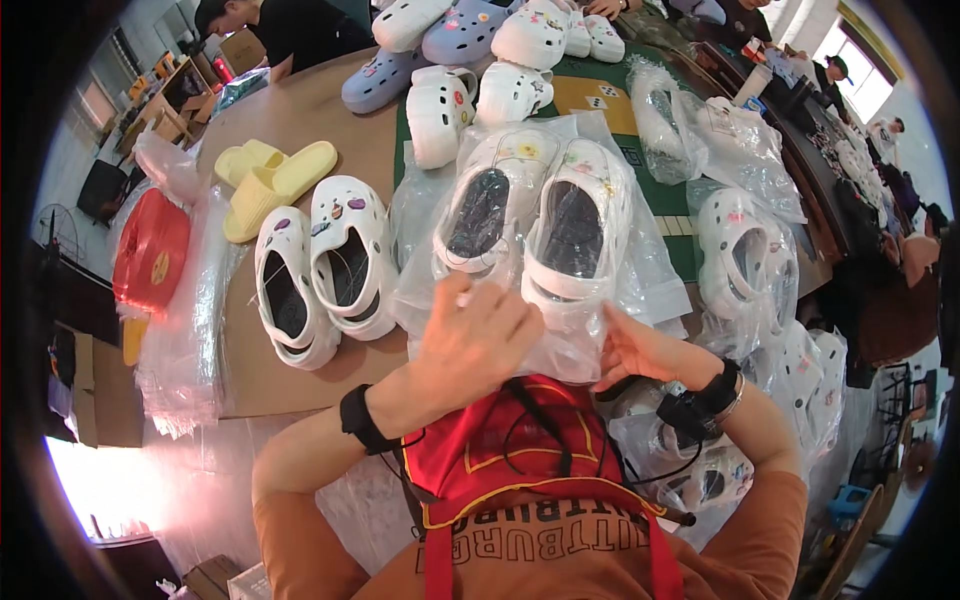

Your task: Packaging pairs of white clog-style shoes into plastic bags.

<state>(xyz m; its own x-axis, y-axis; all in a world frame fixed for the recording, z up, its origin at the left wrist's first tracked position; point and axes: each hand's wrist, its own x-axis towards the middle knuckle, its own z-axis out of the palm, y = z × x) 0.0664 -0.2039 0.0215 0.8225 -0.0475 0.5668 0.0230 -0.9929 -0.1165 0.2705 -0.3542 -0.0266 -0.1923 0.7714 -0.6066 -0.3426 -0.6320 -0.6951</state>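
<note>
Clear plastic all over this one: the bag [655,290] lies on the tabletop [330,130] right in front of me, and inside it sits a pair of white clogs [533,242], side by side, soles down. Toes point away from me, heels toward my belly; their long axes run up and away, both leaning a little to the right at the toe end. My left hand [480,335] is curled nearly into a fist over the near part of the bag, knuckles up, right at the left clog's heel; its fingertips are tucked under, so I can't tell whether they pinch film. My right hand [645,350] is half open against the plastic beside the right clog's heel, thumb and fingers apart.

Now for what's tough to see! My left hand covers part of that left heel, and glare and wrinkles blur the charms on both toes. Over on the left, loose white clogs [320,262] and yellow slides [285,180] show plainly. Up top, a heap of clogs [530,40] gets cut by the upper edge, and my right forearm partly hides some bagged clogs [735,250].
</note>
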